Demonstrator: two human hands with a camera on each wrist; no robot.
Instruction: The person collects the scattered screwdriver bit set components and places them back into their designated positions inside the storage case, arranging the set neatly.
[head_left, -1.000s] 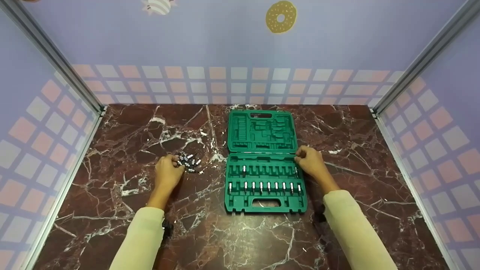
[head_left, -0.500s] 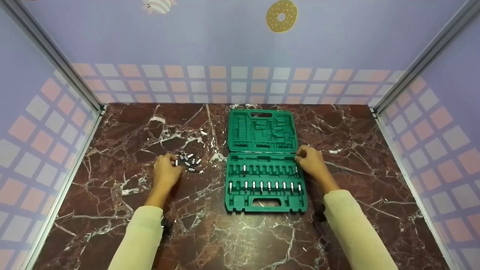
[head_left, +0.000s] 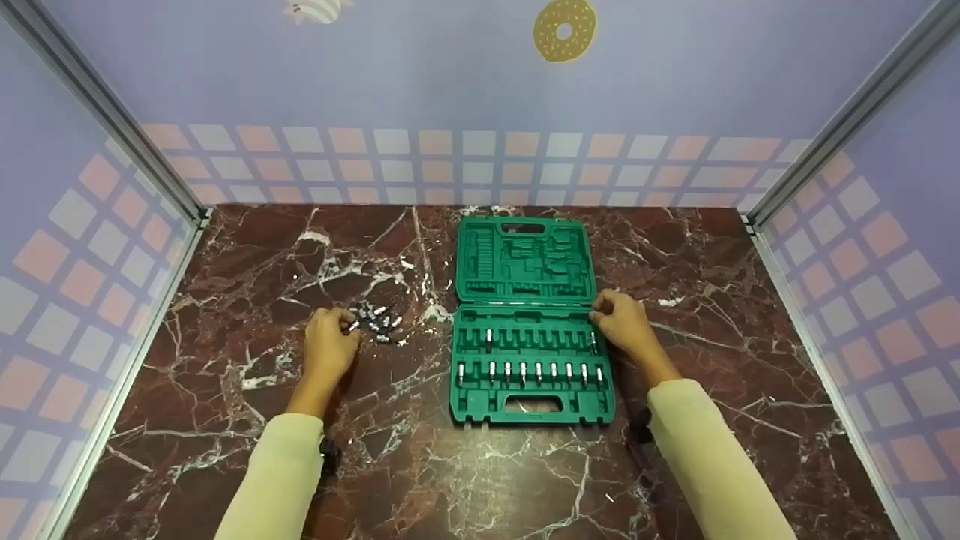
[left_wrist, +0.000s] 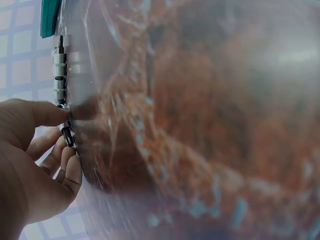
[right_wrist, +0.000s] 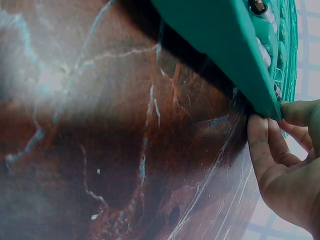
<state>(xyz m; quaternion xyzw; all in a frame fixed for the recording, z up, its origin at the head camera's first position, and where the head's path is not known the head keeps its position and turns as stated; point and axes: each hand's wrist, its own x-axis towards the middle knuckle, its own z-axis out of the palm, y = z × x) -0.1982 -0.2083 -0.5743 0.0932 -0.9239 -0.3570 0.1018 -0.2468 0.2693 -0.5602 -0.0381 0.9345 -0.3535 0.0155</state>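
Observation:
My left hand (head_left: 330, 346) pinches a small silver-and-black bit socket (left_wrist: 67, 135) between thumb and fingers, low over the table. Right beside those fingertips lies a loose pile of similar bit sockets (head_left: 382, 322); some stand out past the thumb in the left wrist view. The green plastic tool case (head_left: 532, 411) lies open, its lid toward the wall. Several bit sockets (head_left: 538, 373) fill most of the front row, and two stand in the back row. With thumb on the rim and fingers outside, my right hand (head_left: 624, 324) grips the case's right edge near the hinge.
Everything rests on a dark red marble-patterned table (head_left: 420, 480). A patterned back wall (head_left: 480, 97) and side walls enclose it. The case lid (head_left: 525, 259) has moulded recesses with nothing in them.
My left hand has drawn slightly left, away from the pile, with a bit socket in its fingertips. It turned from near upright to slanted. The right hand has stayed on the case.

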